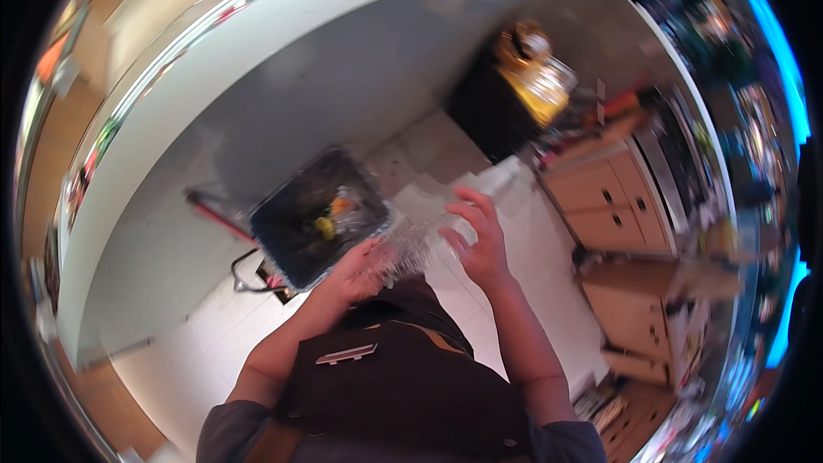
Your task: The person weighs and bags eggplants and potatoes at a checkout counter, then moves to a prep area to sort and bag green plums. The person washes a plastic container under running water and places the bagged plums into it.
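Observation:
My left hand (pixel 360 273) grips one end of a clear, crinkled plastic piece (pixel 415 249), blurred by motion; whether it is film or a thin container I cannot tell. At its other end is my right hand (pixel 481 241), fingers curled and spread apart. Some of the plastic shows between that thumb and the fingers, but a firm hold is not clear. Just beyond my left hand stands a dark, lined bin (pixel 289 247). Inside it lie crumpled clear plastic (pixel 350 212) and yellow and orange scraps (pixel 326 226).
A red-handled tool (pixel 222 215) leans left of the bin. Farther off, a black box-like stand (pixel 485 103) carries yellow and clear plastic items (pixel 546 87). Wooden cabinets (pixel 607 199) line the right side; a curved white counter edge (pixel 212 87) runs around the far left.

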Available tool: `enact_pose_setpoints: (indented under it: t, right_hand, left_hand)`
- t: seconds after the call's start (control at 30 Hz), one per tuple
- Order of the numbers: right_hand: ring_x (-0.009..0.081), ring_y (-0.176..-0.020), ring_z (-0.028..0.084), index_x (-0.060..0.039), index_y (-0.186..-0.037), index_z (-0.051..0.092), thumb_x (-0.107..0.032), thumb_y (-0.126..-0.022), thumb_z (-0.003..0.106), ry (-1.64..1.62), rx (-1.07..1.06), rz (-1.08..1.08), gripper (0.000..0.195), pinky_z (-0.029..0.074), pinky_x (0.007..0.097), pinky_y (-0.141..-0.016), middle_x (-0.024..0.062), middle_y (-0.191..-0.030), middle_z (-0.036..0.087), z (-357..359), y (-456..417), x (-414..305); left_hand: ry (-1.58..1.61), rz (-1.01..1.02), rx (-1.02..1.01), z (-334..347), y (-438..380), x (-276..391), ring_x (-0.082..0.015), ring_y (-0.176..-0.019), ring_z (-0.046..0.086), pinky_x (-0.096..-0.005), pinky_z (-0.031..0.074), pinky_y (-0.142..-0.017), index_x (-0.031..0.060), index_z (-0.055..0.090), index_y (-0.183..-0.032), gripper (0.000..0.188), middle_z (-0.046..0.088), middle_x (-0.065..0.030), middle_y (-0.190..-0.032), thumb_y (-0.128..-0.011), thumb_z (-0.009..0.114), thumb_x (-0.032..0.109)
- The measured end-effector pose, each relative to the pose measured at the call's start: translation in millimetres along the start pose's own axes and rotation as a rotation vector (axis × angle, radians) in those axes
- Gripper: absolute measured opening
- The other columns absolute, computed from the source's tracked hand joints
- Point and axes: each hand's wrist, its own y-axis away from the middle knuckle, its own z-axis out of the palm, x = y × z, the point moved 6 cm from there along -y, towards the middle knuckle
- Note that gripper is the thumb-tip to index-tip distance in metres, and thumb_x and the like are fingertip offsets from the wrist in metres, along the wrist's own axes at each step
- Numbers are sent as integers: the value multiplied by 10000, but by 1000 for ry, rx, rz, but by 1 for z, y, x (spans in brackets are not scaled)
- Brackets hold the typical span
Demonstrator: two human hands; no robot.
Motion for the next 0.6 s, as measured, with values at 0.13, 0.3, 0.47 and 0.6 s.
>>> enact_pose_setpoints:
  t: [0.13, 0.3, 0.47, 0.6]
  right_hand:
    - [111, -624, 538, -23, -984, 543, -133, -877, 492, -294, 168, 615, 162, 410, 217, -546, 54, -719, 583, -72, 71, 52]
    - [75, -528, 503, -26, -991, 543, -194, -907, 435, -501, 413, 900, 216, 352, 181, -441, 57, -692, 583, -149, 186, 84]
    - [90, -533, 506, -36, -1014, 539, -208, -902, 443, -455, 697, 853, 227, 376, 190, -447, 55, -690, 579, -226, 315, 110]
    - [122, -630, 533, -65, -1051, 508, -71, -789, 487, -533, 846, 703, 263, 403, 236, -473, 32, -709, 538, -266, 430, 150]
  left_hand:
    - [-388, -262, -38, 37, -15, -56, -249, -708, 621, -260, 501, -490, 53, 401, -993, 521, 590, -177, -975, -898, 242, 540]
    - [-695, -117, -40, 95, -35, -123, -290, -1026, 525, -344, 492, -750, 61, 373, -1084, 609, 463, -198, -1203, -862, 230, 609]
    - [-812, -104, -358, 150, -92, -233, -326, -1135, 440, -429, 351, -944, 102, 372, -1220, 629, 416, -195, -1269, -863, 244, 603]
    - [-1230, -152, -386, 151, -154, -340, -288, -979, 554, -339, 458, -767, 101, 370, -1231, 407, 507, -167, -1179, -879, 499, 259]
